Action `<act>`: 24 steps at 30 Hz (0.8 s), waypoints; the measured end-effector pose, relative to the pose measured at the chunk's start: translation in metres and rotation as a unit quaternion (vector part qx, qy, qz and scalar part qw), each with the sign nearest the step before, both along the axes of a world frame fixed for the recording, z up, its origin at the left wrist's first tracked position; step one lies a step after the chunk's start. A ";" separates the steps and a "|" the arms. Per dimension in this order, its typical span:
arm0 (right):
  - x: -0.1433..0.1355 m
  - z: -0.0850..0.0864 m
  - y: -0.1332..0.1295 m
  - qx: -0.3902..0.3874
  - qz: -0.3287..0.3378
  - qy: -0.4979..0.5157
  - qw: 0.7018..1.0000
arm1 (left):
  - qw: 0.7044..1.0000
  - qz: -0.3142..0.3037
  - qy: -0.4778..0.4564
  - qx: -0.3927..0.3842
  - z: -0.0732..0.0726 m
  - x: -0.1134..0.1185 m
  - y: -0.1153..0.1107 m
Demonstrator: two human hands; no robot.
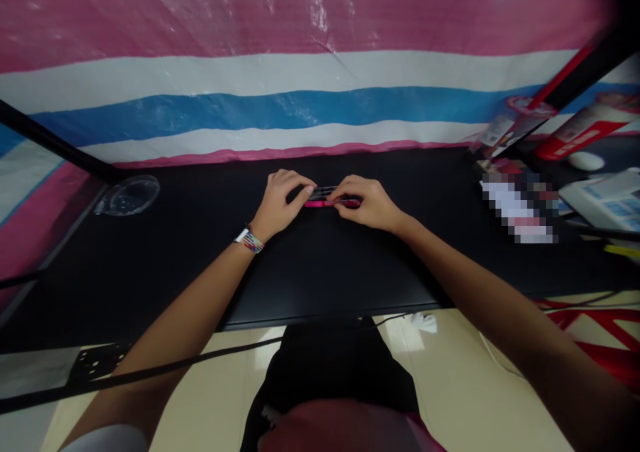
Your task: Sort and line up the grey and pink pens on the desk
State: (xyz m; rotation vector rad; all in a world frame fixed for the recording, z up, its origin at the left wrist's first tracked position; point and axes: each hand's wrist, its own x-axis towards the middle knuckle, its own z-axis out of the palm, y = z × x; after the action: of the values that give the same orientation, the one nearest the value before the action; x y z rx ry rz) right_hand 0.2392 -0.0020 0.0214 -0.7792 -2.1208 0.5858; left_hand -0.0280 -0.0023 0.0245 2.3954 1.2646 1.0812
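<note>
Both hands meet at mid-table (pixel 200 252): the left hand (pixel 278 202) and right hand (pixel 365 202) have their fingers pinching a small bunch of pens (pixel 327 197), one pink, seemingly squaring them together; gripping evenly matters next.

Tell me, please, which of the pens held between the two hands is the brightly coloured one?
The pink pen, nearest the person. The dark pens lie just behind it, toward the striped sheet.

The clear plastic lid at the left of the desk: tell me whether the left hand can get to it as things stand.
Probably yes. The clear lid lies alone on the black desk, with bare surface between it and the left hand. That hand, though, is on the pens.
</note>
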 end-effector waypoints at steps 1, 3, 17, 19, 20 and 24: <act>0.000 0.001 0.000 -0.012 -0.008 0.027 1.000 | 1.000 -0.018 0.010 0.011 0.001 0.001 -0.003; 0.000 0.002 0.001 -0.046 -0.024 0.070 0.996 | 0.999 -0.034 0.021 0.026 0.002 0.004 -0.006; 0.015 -0.001 0.020 -0.330 -0.042 0.230 0.915 | 0.995 0.014 -0.084 0.060 0.000 0.006 -0.005; 0.012 -0.002 0.019 -0.330 -0.044 0.254 0.908 | 0.995 0.015 -0.086 0.055 0.000 0.007 -0.006; 0.010 -0.002 0.019 -0.328 -0.044 0.263 0.906 | 0.995 0.018 -0.089 0.047 0.000 0.007 -0.007; 0.006 -0.003 0.017 -0.318 -0.045 0.268 0.908 | 0.993 0.020 -0.114 -0.011 -0.001 0.004 -0.005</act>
State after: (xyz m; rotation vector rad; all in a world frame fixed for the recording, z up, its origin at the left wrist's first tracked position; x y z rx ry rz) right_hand 0.2451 0.0151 0.0179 -0.9208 -1.3727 1.3102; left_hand -0.0240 -0.0071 0.0235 2.1646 1.2434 1.3041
